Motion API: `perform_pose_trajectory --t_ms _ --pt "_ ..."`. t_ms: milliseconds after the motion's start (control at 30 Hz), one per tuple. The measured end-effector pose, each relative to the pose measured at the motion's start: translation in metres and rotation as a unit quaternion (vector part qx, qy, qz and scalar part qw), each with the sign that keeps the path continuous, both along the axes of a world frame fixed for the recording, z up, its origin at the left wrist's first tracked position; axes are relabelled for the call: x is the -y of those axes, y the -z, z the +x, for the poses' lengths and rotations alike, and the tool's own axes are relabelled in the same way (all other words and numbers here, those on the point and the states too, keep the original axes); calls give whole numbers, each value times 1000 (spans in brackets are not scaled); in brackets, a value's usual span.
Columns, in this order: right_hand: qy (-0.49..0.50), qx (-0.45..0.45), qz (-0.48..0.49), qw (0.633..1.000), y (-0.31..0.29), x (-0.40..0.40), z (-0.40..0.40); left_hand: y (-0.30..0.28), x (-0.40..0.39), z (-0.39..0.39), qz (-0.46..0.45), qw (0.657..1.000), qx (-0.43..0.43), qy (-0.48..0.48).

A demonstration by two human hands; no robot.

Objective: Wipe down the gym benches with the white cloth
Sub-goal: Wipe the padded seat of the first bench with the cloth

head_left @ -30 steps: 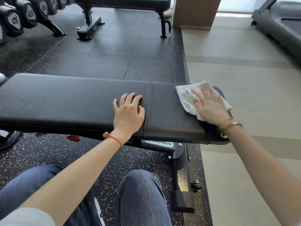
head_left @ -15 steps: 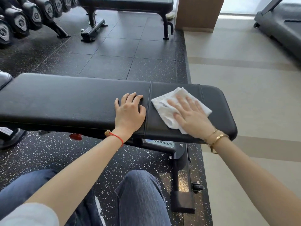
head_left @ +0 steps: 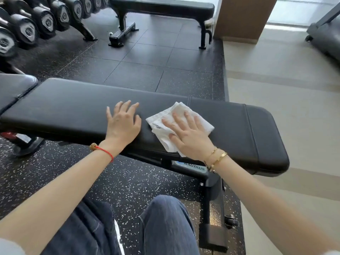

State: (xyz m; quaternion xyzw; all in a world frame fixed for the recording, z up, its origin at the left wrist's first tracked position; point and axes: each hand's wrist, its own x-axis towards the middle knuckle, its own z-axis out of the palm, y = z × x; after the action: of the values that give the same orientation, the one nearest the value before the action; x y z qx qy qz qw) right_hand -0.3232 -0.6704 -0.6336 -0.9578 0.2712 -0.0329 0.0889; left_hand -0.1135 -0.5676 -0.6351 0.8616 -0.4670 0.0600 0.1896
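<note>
A long black padded gym bench (head_left: 70,105) runs across the view in front of me. The folded white cloth (head_left: 165,116) lies on its top, near the seam between the two pads. My right hand (head_left: 189,137) presses flat on the cloth with fingers spread, covering its near right part. My left hand (head_left: 123,124) rests flat on the bare pad just left of the cloth, fingers apart, holding nothing. A second black bench (head_left: 161,6) stands further back on the dark floor.
A rack of dumbbells (head_left: 36,19) lines the far left. The bench's steel foot (head_left: 211,208) stands beside my knees (head_left: 165,227). A wooden column (head_left: 242,17) rises at the back, and a treadmill (head_left: 325,34) sits at the far right on the pale floor.
My right hand has slid the cloth leftward along the bench, from its right end to the seam beside my left hand. My left hand has shifted slightly left on the pad.
</note>
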Motion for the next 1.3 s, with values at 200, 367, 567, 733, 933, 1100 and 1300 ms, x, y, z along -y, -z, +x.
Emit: perform_pose_trajectory --t_ms 200,367,567,733,933,1100,1300 --pt "122 -35 25 992 -15 55 47 9 -23 47 5 996 -33 -79" --pt "53 -36 22 998 -10 22 100 10 -21 45 -24 995 -26 -88" --pt "-57 2 4 998 0 1 55 13 -23 46 -47 994 -22 -97" --pt "78 -35 7 996 -11 49 105 13 -23 46 -52 993 -26 -99" --pt "-39 -25 5 999 -5 -2 119 14 -24 48 -54 994 -23 -93" --pt "-54 -8 6 999 -2 16 75 15 -24 48 -53 994 -26 -94" --pt "100 -53 14 993 -14 66 129 12 -25 47 -58 994 -29 -92"
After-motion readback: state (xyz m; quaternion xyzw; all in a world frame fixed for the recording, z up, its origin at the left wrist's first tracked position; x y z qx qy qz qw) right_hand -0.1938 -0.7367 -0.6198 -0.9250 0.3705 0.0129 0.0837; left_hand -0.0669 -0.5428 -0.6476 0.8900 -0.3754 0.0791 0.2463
